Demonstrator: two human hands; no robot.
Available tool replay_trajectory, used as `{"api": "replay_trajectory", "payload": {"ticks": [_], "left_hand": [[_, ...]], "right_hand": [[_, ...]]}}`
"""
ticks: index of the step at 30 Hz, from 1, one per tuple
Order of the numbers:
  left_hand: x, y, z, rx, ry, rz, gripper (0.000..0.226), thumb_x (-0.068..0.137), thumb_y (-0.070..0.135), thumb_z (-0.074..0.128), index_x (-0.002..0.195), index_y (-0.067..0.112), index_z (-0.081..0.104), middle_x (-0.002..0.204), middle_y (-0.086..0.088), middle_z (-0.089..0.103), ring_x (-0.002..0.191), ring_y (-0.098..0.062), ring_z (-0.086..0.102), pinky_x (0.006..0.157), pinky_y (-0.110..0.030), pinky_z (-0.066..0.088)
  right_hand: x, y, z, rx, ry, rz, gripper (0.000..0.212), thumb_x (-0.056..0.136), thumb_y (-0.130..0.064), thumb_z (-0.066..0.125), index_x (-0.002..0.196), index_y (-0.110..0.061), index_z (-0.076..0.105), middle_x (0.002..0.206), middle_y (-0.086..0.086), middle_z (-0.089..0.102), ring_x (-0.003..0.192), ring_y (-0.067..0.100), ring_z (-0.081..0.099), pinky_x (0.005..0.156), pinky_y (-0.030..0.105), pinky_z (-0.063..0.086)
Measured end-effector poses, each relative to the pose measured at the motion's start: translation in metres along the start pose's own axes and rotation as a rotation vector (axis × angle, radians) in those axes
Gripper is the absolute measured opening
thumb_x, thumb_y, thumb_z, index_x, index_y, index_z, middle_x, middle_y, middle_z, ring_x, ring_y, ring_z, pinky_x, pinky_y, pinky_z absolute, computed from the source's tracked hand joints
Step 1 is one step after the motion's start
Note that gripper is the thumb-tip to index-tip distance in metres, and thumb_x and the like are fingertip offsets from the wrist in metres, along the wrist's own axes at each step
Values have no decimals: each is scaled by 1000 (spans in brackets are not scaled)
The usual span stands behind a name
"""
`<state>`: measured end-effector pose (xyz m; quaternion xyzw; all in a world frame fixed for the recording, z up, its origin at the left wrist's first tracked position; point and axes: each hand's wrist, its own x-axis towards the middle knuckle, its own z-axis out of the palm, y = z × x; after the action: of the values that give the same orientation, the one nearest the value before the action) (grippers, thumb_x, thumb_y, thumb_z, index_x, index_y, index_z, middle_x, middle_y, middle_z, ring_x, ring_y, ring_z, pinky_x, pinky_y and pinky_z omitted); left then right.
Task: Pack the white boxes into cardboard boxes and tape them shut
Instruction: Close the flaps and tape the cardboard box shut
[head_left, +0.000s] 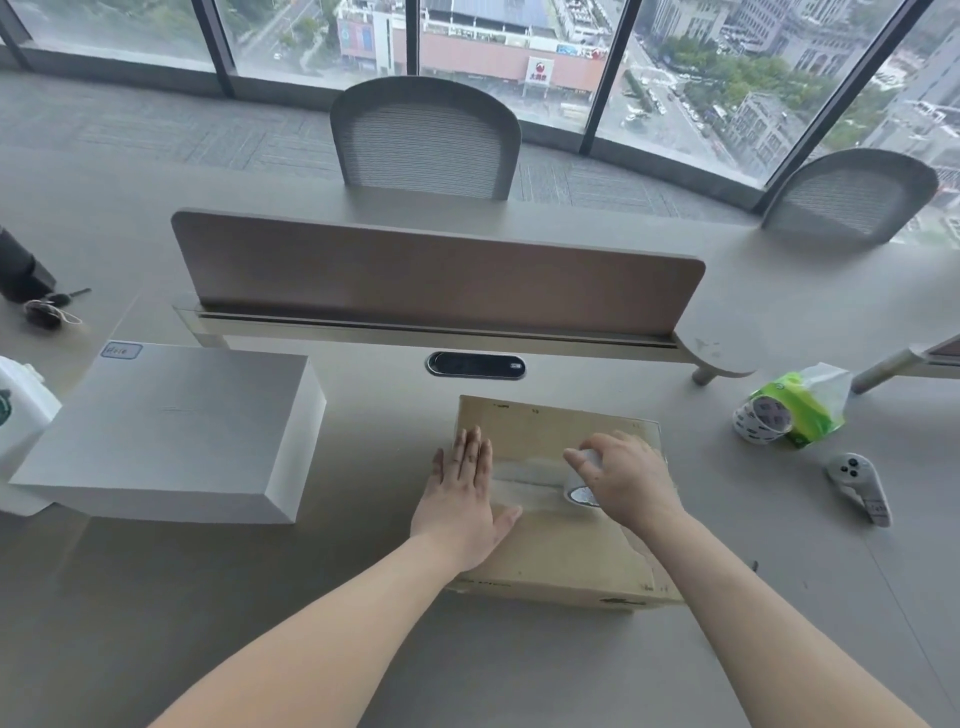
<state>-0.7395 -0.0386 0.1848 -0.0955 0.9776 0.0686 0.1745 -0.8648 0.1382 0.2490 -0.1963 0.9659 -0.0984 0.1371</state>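
At the far left of the table (363, 649), a set of keys (49, 310) lies near the edge. A large white box (166, 431) lies flat just to the right of them, closed, with a small label (121, 351) on its far left corner; it stands well apart from the cardboard box (561, 556). The cardboard box rests near the table centre, in front of the brown divider panel (436, 275), with its top flaps folded down. The left hand (460, 512) lies flat on the left end of the box top, its grip apart, with fingers straight and together, palm pressing down. A strip of clear tape (524, 483) runs across the box top from beside the left hand to the tape roll (581, 493). The right hand (631, 480) holds this roll on the box top, its grip clamped round it with fingers curled. Farther right on the table, a second tape roll (761, 421) leans against a green packet (802, 410). A white handheld controller (860, 486) lies nearer the front, close to both.
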Motion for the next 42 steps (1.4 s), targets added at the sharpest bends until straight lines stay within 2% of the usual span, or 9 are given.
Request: {"api": "replay_trajectory", "payload": {"ticks": [8, 11, 15, 17, 21, 26, 35, 39, 42], "left_hand": [[8, 12, -5, -68, 50, -5, 91, 99, 63, 18, 150, -1, -21, 156, -18, -32, 146, -30, -30, 122, -44, -10], [9, 10, 3, -46, 66, 2, 89, 97, 66, 10, 149, 3, -26, 155, -16, -35, 143, -29, -35, 122, -44, -10], [9, 9, 6, -35, 56, 3, 91, 94, 70, 5, 148, 5, -28, 153, -16, -39, 141, -29, -39, 122, -45, -9], [9, 11, 3, -27, 39, -7, 92, 93, 71, 5, 148, 5, -28, 153, -16, -40, 141, -29, -39, 122, -45, -11], [11, 27, -6, 4, 9, -83, 98, 93, 73, 10, 147, -1, -25, 153, -22, -36, 143, -36, -33, 121, -48, -12], [14, 57, -6, -74, 50, -85, 100, 94, 73, 17, 147, 0, -27, 156, -18, -33, 146, -31, -29, 121, -43, -15], [17, 67, -3, -8, 44, -123, 104, 87, 81, 7, 150, 5, -24, 156, -13, -35, 145, -27, -31, 120, -44, -17], [18, 78, -11, -28, -3, -159, 109, 86, 83, 13, 148, 3, -26, 154, -16, -35, 145, -31, -32, 120, -47, -15], [19, 94, -12, -51, 5, -140, 111, 86, 83, 16, 146, 1, -29, 155, -17, -34, 145, -31, -30, 121, -47, -14]], "right_hand": [[-16, 16, 4, 567, 65, 172, 29, 79, -57, 73, 83, -30, 64, 82, -7, 67, 79, 16, 64, 69, 36, 52], [-11, 14, 5, 434, 67, 123, 29, 80, -59, 69, 83, -30, 70, 83, -7, 67, 83, 17, 64, 75, 38, 53], [-10, 18, 1, -109, 152, -4, 43, 91, -62, 52, 117, -33, 69, 108, -6, 65, 111, 19, 54, 92, 34, 35], [-8, 22, -1, -162, 129, -11, 49, 94, -63, 45, 128, -32, 63, 114, -4, 62, 116, 21, 50, 95, 36, 34], [-7, 44, -10, 223, 15, 36, 44, 95, -54, 52, 126, -25, 63, 121, -1, 60, 120, 21, 48, 101, 35, 38], [-18, 54, -13, 496, -8, 36, 17, 88, -48, 67, 91, -31, 64, 99, -6, 63, 94, 13, 59, 79, 27, 43], [-8, 54, -19, -195, 84, -40, 40, 94, -59, 45, 109, -32, 70, 111, -4, 65, 110, 20, 52, 94, 36, 32], [-2, 80, -31, 107, -55, -13, 46, 96, -58, 46, 124, -26, 64, 123, -2, 61, 120, 23, 48, 98, 35, 38], [-10, 98, -35, 411, -95, 13, 38, 93, -54, 57, 111, -21, 65, 110, -3, 65, 106, 18, 56, 84, 32, 43]]}}
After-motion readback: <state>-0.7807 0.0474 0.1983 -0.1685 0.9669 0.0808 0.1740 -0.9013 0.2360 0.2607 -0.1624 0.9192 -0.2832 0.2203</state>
